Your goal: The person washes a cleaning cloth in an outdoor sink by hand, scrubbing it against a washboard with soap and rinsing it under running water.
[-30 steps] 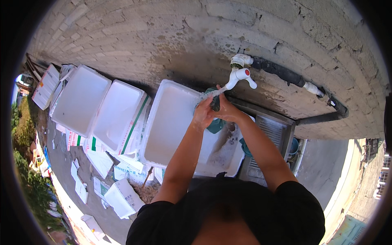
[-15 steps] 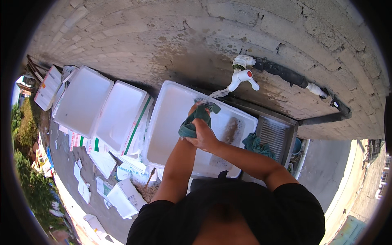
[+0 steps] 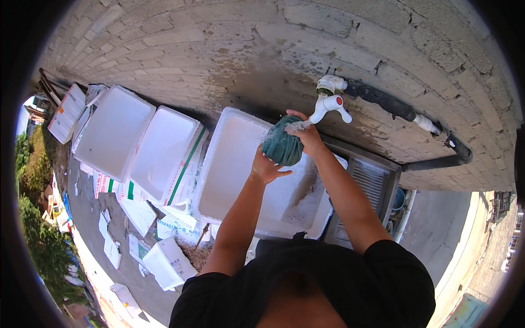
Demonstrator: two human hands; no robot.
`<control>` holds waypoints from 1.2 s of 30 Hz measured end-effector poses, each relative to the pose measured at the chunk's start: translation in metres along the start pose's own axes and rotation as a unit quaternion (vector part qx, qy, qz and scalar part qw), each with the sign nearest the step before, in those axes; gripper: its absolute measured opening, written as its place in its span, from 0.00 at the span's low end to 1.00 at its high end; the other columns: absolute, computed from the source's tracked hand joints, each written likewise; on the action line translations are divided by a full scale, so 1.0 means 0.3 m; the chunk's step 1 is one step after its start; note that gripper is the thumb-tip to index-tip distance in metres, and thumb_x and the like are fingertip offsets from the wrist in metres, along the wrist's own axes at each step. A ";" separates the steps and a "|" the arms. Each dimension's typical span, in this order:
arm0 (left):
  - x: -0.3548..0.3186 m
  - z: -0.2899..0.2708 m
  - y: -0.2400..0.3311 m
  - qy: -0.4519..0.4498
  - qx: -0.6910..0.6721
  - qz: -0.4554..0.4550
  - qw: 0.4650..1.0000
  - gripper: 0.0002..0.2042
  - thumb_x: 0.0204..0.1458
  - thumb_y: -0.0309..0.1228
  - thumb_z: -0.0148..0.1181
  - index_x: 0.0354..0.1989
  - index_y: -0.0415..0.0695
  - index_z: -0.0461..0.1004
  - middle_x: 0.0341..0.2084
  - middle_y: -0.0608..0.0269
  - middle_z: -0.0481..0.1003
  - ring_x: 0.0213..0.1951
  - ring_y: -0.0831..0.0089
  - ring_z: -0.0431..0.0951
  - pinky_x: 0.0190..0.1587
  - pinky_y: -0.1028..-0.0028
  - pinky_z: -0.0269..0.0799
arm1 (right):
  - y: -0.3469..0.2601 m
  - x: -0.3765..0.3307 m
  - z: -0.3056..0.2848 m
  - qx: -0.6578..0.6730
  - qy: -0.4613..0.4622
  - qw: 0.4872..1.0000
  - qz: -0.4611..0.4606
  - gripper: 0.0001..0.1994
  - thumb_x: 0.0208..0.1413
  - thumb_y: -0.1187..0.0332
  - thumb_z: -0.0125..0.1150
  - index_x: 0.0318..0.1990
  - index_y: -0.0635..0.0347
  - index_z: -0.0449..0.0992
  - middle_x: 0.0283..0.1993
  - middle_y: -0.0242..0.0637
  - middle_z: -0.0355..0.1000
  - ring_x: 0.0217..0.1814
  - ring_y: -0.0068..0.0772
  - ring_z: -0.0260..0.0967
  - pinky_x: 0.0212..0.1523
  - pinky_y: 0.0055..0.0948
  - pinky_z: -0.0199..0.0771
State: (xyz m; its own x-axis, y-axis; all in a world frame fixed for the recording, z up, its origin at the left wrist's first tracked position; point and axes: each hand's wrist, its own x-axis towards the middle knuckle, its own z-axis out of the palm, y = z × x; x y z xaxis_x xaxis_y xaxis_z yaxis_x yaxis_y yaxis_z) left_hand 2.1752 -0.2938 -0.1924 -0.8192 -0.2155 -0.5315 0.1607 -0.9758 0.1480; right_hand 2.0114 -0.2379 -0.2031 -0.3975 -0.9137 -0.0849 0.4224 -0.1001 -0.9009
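Both hands hold a wet dark-green cloth (image 3: 282, 146) bunched into a ball, just under the spout of a white wall tap (image 3: 327, 101). My left hand (image 3: 266, 169) cups the ball from below and the left. My right hand (image 3: 307, 134) grips its top and right side, close to the spout. Water runs from the tap onto the cloth. Beneath them lies a white foam box (image 3: 229, 164) with wet dirt in its near right corner.
Two more white foam boxes (image 3: 164, 147) (image 3: 112, 131) stand in a row to the left along the brick wall (image 3: 229, 49). A metal drain grate (image 3: 369, 183) lies right of the box. A dark pipe (image 3: 404, 112) runs along the wall. Cardboard pieces (image 3: 167, 262) litter the ground.
The green cloth has moved from lower left over the box up to the tap spout. Both hands now close around it as a tighter ball.
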 end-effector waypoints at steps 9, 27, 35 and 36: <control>0.167 0.014 0.030 -0.076 -0.016 0.205 0.976 0.09 0.55 0.35 0.46 0.36 0.45 0.70 0.37 0.57 0.73 0.39 0.61 0.75 0.43 0.64 0.74 | -0.060 -0.195 0.154 -0.208 0.181 0.949 -0.153 0.20 0.48 0.66 0.65 0.48 0.61 0.70 0.43 0.37 0.69 0.45 0.28 0.65 0.48 0.27 0.65; -0.011 0.191 0.168 -0.151 0.472 0.301 0.815 0.09 0.43 0.13 0.46 0.27 0.44 0.63 0.37 0.61 0.69 0.44 0.73 0.68 0.47 0.73 0.64 | -0.047 -0.010 0.099 0.389 -0.062 0.856 0.334 0.17 0.59 0.52 0.41 0.39 0.52 0.72 0.38 0.30 0.72 0.40 0.29 0.71 0.41 0.31 0.73; 0.083 0.106 0.157 0.028 0.281 0.353 0.892 0.09 0.52 0.28 0.59 0.40 0.44 0.68 0.36 0.64 0.71 0.40 0.76 0.71 0.43 0.77 0.67 | -0.010 -0.005 0.018 0.200 0.039 0.964 0.168 0.17 0.55 0.59 0.57 0.48 0.55 0.68 0.44 0.34 0.70 0.46 0.30 0.70 0.46 0.36 0.71; 0.087 0.103 0.144 0.050 0.238 0.318 0.916 0.10 0.51 0.28 0.60 0.40 0.44 0.68 0.36 0.65 0.71 0.39 0.76 0.71 0.42 0.78 0.68 | 0.005 -0.004 0.006 0.134 0.084 0.980 0.123 0.16 0.54 0.61 0.58 0.48 0.55 0.68 0.44 0.33 0.70 0.46 0.29 0.70 0.46 0.34 0.71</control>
State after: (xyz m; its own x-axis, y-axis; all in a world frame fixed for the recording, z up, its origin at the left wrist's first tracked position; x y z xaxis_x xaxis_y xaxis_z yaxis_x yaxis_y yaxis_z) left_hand 2.1437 -0.3406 -0.1741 -0.5843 -0.7610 -0.2818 0.3105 -0.5305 0.7888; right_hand 2.0139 -0.2375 -0.2035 -0.3765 -0.8474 -0.3744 0.7119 -0.0060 -0.7023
